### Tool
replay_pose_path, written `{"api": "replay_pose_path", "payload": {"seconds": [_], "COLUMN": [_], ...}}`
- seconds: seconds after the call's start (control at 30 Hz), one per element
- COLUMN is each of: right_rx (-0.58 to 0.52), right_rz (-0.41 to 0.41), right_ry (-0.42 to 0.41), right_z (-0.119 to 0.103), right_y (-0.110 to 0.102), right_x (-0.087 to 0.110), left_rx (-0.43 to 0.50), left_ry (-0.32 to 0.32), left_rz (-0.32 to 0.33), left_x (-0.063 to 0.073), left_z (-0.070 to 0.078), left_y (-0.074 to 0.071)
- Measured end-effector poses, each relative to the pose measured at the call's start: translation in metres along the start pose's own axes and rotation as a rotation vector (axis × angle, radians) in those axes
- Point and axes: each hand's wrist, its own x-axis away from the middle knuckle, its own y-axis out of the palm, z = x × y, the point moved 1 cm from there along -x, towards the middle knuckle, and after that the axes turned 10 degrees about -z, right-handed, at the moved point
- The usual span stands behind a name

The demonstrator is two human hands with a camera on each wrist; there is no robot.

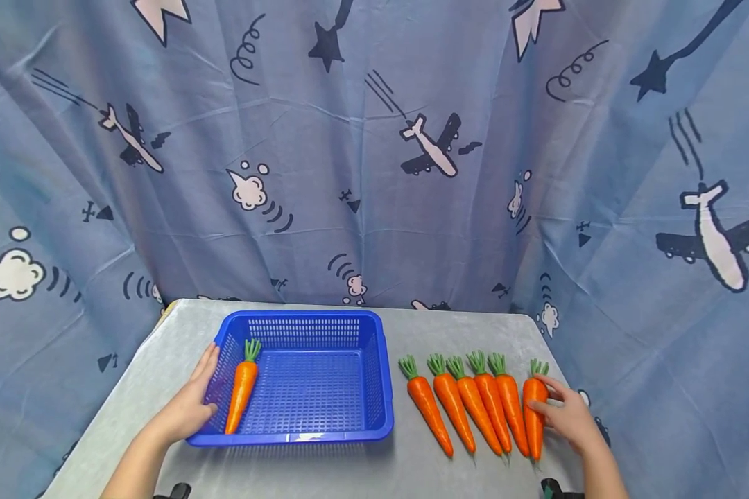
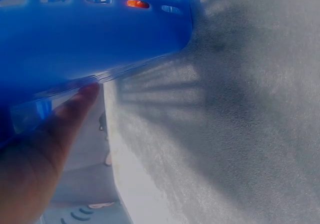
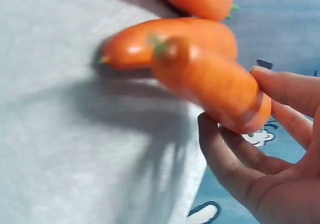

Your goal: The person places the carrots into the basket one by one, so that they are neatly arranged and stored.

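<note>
From here I see the R. hand (image 1: pixel 563 410) half closed, pinching the outermost carrot (image 1: pixel 532 391) near its thick end, well right of the basket (image 1: pixel 312 395). The L. hand (image 1: pixel 189 403) touches the basket's left side, fingers approx. straight. Carrot is prob. light, stiff, slightly slippery; best grip: thick part.

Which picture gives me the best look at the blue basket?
The head view: it shows nearly the whole blue basket, one carrot inside. The left wrist view has only part of the basket's side, close up; the right wrist view, none.
</note>
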Motion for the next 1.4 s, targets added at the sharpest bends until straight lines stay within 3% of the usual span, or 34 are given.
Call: {"api": "replay_pose_path", "payload": {"seconds": [0.33, 0.77, 1.4], "right_rx": [-0.137, -0.188, -0.284], "right_rz": [-0.007, -0.034, -0.12], "right_ry": [-0.041, -0.136, -0.246], "right_z": [-0.03, -0.076, -0.122], "right_y": [0.001, 0.032, 0.08], "right_x": [0.006, -0.006, -0.03], "left_rx": [-0.008, -0.016, -0.025], "left_ry": [-0.002, -0.026, -0.021], "left_rz": [0.008, -0.006, -0.014], "left_x": [0.0, 0.0, -0.001], "left_z": [-0.001, -0.004, -0.002], "left_y": [0.0, 0.001, -0.001]}}
